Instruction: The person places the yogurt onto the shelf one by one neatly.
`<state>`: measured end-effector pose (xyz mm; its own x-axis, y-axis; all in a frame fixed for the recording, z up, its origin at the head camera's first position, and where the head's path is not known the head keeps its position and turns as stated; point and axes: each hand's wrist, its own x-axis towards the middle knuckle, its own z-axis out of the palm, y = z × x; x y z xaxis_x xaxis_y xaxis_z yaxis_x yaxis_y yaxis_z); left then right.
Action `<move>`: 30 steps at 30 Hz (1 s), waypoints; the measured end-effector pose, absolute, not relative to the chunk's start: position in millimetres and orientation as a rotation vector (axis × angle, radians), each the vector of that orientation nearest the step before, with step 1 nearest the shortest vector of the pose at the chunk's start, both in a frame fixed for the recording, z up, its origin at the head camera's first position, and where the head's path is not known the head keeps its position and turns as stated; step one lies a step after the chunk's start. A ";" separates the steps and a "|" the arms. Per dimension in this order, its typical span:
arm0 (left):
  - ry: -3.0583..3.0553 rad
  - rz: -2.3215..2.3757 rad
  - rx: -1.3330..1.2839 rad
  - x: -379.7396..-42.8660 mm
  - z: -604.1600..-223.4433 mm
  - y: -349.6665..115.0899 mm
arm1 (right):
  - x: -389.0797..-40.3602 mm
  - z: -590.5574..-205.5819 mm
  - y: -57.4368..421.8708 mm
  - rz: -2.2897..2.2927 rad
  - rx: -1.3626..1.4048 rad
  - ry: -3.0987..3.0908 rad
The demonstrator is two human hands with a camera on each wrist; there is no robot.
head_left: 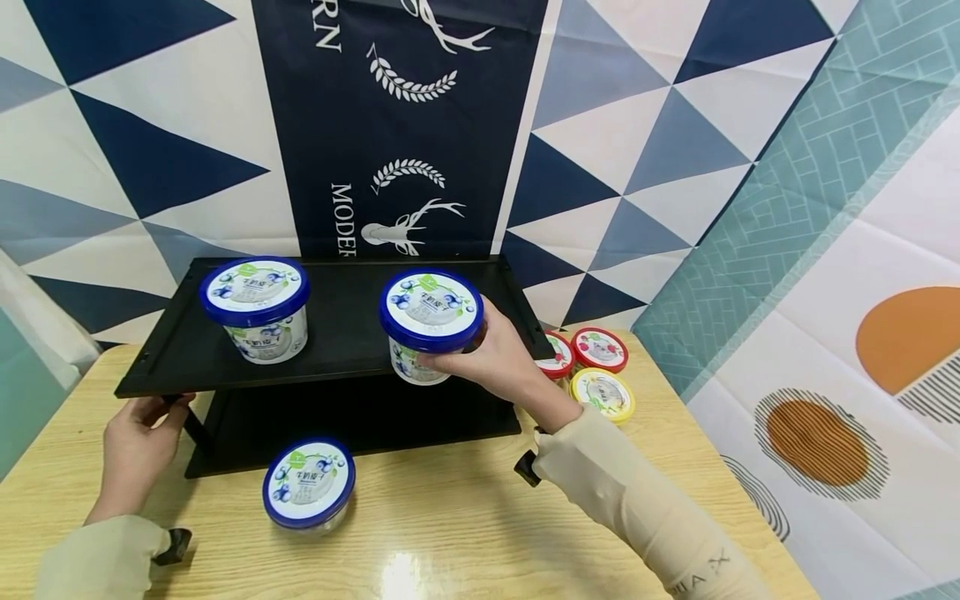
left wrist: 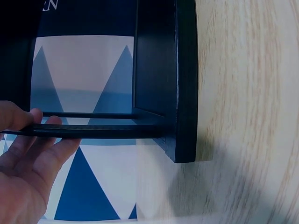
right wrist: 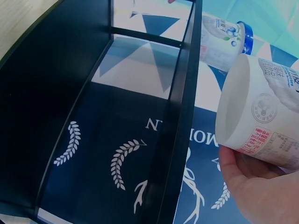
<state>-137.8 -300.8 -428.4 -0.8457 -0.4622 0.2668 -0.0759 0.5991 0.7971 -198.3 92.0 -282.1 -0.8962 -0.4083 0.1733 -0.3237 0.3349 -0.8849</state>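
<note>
My right hand [head_left: 495, 354] grips a white tub with a blue lid [head_left: 432, 312] at the front right of the black two-tier shelf [head_left: 345, 333]. In the right wrist view the bottom of that tub [right wrist: 233, 102] shows, a little off the upper board's edge. My left hand [head_left: 142, 442] pinches the shelf's front left post [left wrist: 98, 131] between thumb and fingers, under the upper board. A second blue-lidded tub [head_left: 258, 308] stands on the left of the upper board. On the table before the shelf stands a third blue-lidded tub [head_left: 309, 485].
Two red-lidded tubs [head_left: 600, 348] and a yellow-lidded tub [head_left: 602, 394] stand on the wooden table [head_left: 450, 517], right of the shelf. Behind the shelf hangs a patterned cloth [head_left: 405, 125]. Another patterned cloth [head_left: 825, 333] borders the table's right side.
</note>
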 end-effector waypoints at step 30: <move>-2.394 -1.145 0.420 -137.9 -429.2 -302.6 | -212.3 -284.4 74.5 -1.672 -0.740 2.436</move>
<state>-137.9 -302.6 -429.2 -0.8518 -0.4518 0.2652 -0.0773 0.6090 0.7894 -212.3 74.5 -284.4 -0.8776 -0.4402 0.1897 -0.3354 0.2812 -0.8991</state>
